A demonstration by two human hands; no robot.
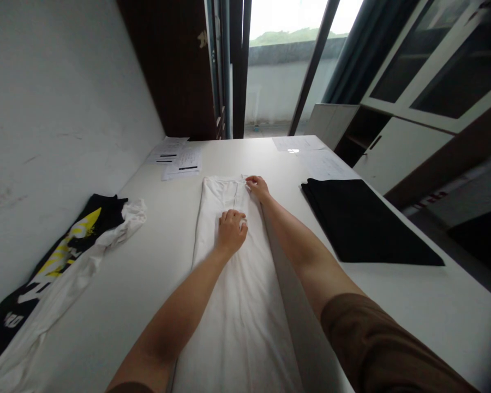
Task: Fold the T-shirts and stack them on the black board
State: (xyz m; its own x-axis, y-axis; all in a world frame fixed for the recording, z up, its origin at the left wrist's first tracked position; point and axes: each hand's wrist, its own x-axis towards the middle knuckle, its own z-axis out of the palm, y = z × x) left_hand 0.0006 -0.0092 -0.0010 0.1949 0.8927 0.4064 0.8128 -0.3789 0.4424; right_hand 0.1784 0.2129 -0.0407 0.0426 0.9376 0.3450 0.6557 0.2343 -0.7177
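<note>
A white garment (pixel 245 311), folded into a long narrow strip, lies flat on the white table and runs from near my body to the middle. My left hand (pixel 231 232) rests on top of its upper part, palm down with slightly bent fingers against the cloth. At the far right corner of the strip, my right hand (pixel 258 189) has its fingertips closed on the garment's edge. The cloth under both palms is hidden. Small creases show between the hands and along the strip.
Black folded cloth (pixel 368 221) lies at the right. Along the left wall is a black garment with yellow and white print (pixel 61 256), beside a crumpled white cloth (pixel 85 267). Paper sheets (pixel 184 162) lie at the far left, more papers (pixel 323 164) at the far right.
</note>
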